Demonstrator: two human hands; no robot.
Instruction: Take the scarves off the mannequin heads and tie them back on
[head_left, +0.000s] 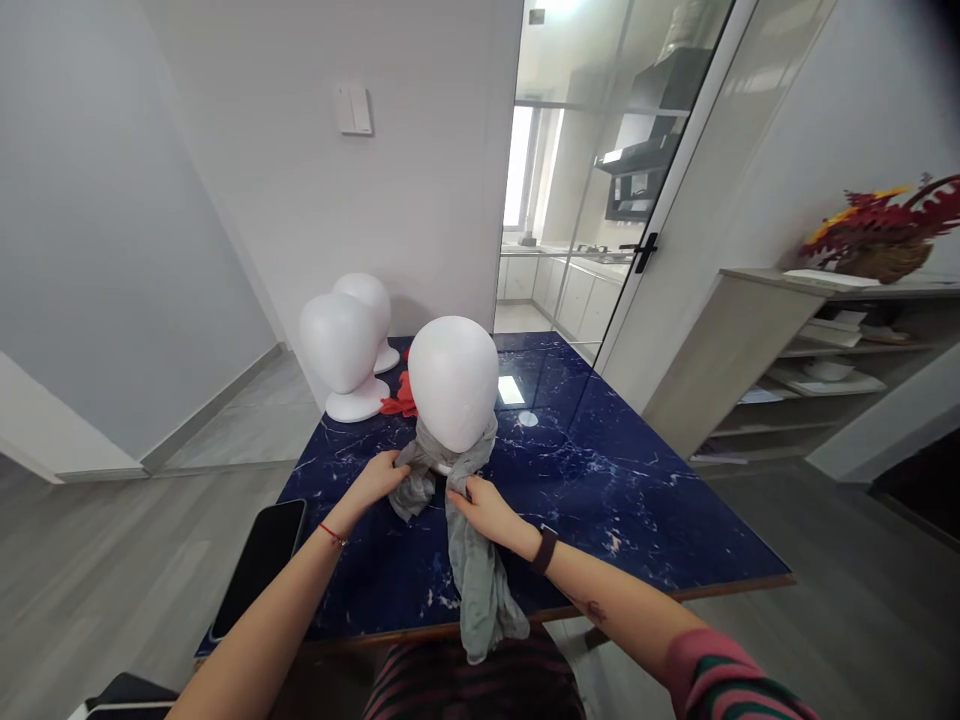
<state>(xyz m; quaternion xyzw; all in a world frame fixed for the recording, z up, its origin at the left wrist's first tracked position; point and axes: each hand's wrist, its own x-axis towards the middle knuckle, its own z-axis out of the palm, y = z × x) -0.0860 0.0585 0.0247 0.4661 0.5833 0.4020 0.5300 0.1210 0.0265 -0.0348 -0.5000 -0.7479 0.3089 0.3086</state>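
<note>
Two hands hold a grey scarf [476, 570] wrapped round the neck of the front white head [452, 380]. The left hand [382, 475] pinches a fold just left of that head's neck, and the right hand [486, 508] grips the long end just below it. The scarf looks soft, light and floppy, so it is best held by its bunched folds.

Left arm: bare, reaching in from the lower left toward the foam head [453, 383], a red thread circling the wrist. Left hand [381, 477]: sitting just below and left of the foam head's neck, fingers pinching a fold of the grey scarf [480, 580]. Right arm: reaching in from the lower right, striped sleeve bunching near the elbow, dark band wrapping the wrist. Right hand [487, 508]: sitting directly below the foam head, knuckles up, fingers closing on the scarf.
</note>
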